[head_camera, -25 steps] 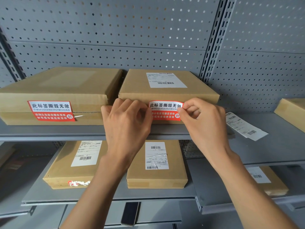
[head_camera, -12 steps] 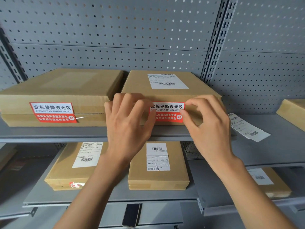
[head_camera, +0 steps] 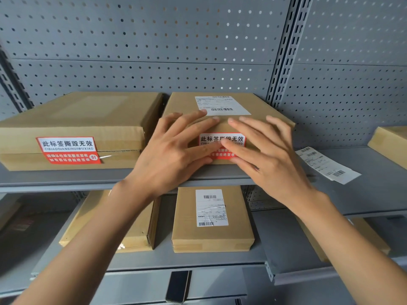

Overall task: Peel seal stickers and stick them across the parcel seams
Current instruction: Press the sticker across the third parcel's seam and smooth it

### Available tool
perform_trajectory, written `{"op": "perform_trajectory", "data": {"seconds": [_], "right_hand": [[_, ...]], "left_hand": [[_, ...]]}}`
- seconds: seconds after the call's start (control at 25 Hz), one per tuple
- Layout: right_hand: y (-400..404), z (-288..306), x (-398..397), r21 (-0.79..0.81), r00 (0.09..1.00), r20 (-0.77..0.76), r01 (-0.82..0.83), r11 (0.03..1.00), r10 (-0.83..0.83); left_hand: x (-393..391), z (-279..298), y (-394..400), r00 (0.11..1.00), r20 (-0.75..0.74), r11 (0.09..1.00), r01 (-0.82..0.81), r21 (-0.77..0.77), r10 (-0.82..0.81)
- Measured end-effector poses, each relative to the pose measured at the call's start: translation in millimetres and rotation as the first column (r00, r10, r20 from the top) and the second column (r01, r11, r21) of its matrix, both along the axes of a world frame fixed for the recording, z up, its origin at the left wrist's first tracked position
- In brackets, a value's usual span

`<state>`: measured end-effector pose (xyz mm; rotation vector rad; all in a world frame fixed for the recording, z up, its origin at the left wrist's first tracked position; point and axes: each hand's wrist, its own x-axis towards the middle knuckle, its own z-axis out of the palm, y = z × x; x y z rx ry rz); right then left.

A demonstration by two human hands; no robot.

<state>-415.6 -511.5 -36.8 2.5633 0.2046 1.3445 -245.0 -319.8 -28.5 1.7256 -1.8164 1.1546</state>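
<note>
A brown parcel (head_camera: 185,104) lies on the upper shelf, centre. A red-and-white seal sticker (head_camera: 221,137) sits on its front face across the seam. My left hand (head_camera: 176,150) lies flat, fingers spread over the sticker's left part and the parcel's top edge. My right hand (head_camera: 266,155) lies flat too, fingers spread over the sticker's right part. The thumbs meet on the sticker and hide its middle. Left of it lies a second parcel (head_camera: 88,119) with a seal sticker (head_camera: 68,149) across its front seam.
Grey shelf edge (head_camera: 66,179) runs below the parcels. A loose shipping label (head_camera: 326,164) lies on the shelf at the right, with another box (head_camera: 389,142) at the far right. Two labelled parcels (head_camera: 211,219) lie on the lower shelf. Pegboard stands behind.
Both hands went from pinching the sticker's ends to lying flat with fingers spread over it. The sticker now lies flat on the parcel's front face.
</note>
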Motion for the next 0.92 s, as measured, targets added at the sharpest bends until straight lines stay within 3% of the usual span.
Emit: {"op": "perform_trajectory", "data": {"seconds": [0.2, 0.92], "right_hand": [[-10.8, 3.7, 1.2, -0.023, 1.0, -0.028, -0.002, 1.0, 0.001], [-24.6, 3.8, -3.2, 0.002, 1.0, 0.01, -0.015, 1.0, 0.015]], "left_hand": [[6.1, 6.5, -0.2, 0.998, 0.066, 0.999, 0.007, 0.043, -0.01], [14.9, 7.0, 6.0, 0.998, 0.052, 0.999, 0.038, 0.005, -0.038]]}}
